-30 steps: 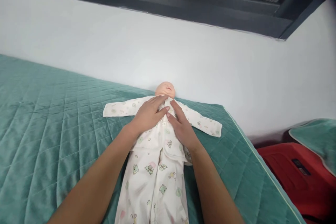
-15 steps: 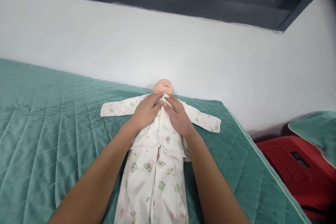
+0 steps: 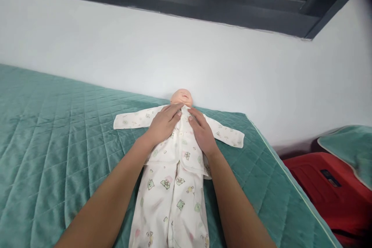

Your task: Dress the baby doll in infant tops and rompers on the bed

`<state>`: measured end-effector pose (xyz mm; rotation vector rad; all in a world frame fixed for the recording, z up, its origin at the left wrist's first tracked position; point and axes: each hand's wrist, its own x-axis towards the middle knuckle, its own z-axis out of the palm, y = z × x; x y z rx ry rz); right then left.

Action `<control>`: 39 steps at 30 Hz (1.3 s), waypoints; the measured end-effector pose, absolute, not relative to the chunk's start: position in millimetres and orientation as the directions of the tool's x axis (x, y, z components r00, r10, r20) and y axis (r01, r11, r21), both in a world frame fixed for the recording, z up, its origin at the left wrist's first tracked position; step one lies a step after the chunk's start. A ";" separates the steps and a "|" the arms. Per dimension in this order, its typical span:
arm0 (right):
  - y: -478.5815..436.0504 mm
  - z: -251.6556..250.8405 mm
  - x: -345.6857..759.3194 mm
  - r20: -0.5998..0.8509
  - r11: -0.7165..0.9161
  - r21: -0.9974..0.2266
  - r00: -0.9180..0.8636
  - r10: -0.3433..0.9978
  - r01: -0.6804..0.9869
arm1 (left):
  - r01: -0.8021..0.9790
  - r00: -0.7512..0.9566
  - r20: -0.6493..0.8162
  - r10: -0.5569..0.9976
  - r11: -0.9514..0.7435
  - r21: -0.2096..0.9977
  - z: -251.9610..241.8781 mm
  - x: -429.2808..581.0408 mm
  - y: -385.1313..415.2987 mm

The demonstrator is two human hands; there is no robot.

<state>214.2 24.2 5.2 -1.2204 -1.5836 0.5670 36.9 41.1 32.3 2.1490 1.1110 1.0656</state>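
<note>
A baby doll (image 3: 182, 97) lies on its back, its head at the far edge of the bed by the wall. It is dressed in a white printed shirt (image 3: 186, 149) with both sleeves spread out sideways, and matching trousers (image 3: 167, 201) stretch toward me. My left hand (image 3: 163, 124) rests on the left side of the shirt's chest, fingers extended toward the collar. On the other side of the button line, my right hand (image 3: 204, 133) lies on the chest too, fingers stretched out. Both hands look open and grip nothing. The doll's hands do not show past the cuffs.
A green quilted cover (image 3: 64, 143) spreads under the doll; its piped edge runs down at the right. Beyond that edge stands a red plastic object (image 3: 316, 178) with green cloth (image 3: 348, 145) over it. Behind are a white wall (image 3: 130, 50) and a dark window frame (image 3: 203, 0).
My hands have moved slightly apart on the doll's chest, leaving a wider gap between the fingertips. The view has shifted a little; the doll and clothes lie as before.
</note>
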 end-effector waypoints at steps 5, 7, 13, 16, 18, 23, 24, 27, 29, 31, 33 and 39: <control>3.5 3.2 209.0 0.424 0.376 -0.832 0.032 0.905 0.409 | 0.427 0.357 0.430 0.829 -0.555 0.714 31.3 37.0 40.9; -7.8 1.9 208.2 0.397 0.359 -0.834 0.004 0.918 0.420 | 0.403 0.352 0.434 0.829 -0.553 0.729 27.9 35.0 41.8; -57.5 -10.0 210.7 0.276 0.253 -0.831 -0.028 0.961 0.496 | 0.370 0.247 0.315 0.916 -0.390 0.843 10.5 16.1 32.9; -87.5 -14.5 209.4 0.260 0.248 -0.812 -0.053 0.964 0.528 | 0.339 0.220 0.242 0.945 -0.307 0.889 0.4 4.9 13.8; -106.3 -16.4 207.9 0.272 0.270 -0.793 -0.078 0.959 0.547 | 0.331 0.224 0.228 0.947 -0.294 0.896 -7.8 -2.3 -3.4; -137.9 -26.4 209.4 0.336 0.292 -0.796 -0.014 0.942 0.531 | 0.389 0.234 0.346 0.909 -0.413 0.824 -29.8 -22.1 -48.5; -140.8 -28.9 210.4 0.358 0.292 -0.799 0.025 0.933 0.525 | 0.394 0.229 0.387 0.893 -0.449 0.802 -33.2 -26.1 -56.6; -143.8 -33.3 212.1 0.408 0.269 -0.789 0.144 0.902 0.552 | 0.410 0.220 0.504 0.835 -0.548 0.729 -40.0 -35.1 -76.8; -141.8 -32.4 211.0 0.404 0.217 -0.762 0.188 0.895 0.610 | 0.461 0.228 0.559 0.797 -0.594 0.659 -42.3 -37.6 -84.9; -137.2 -29.5 208.7 0.387 0.160 -0.723 0.202 0.900 0.672 | 0.533 0.237 0.596 0.767 -0.616 0.580 -43.5 -37.3 -87.6; -131.0 -26.4 206.4 0.391 0.138 -0.688 0.204 0.897 0.713 | 0.593 0.243 0.614 0.751 -0.616 0.518 -43.8 -35.3 -86.0; -120.9 -19.8 204.0 0.477 0.206 -0.698 0.230 0.848 0.686 | 0.645 0.244 0.581 0.776 -0.577 0.501 -39.3 -30.9 -81.7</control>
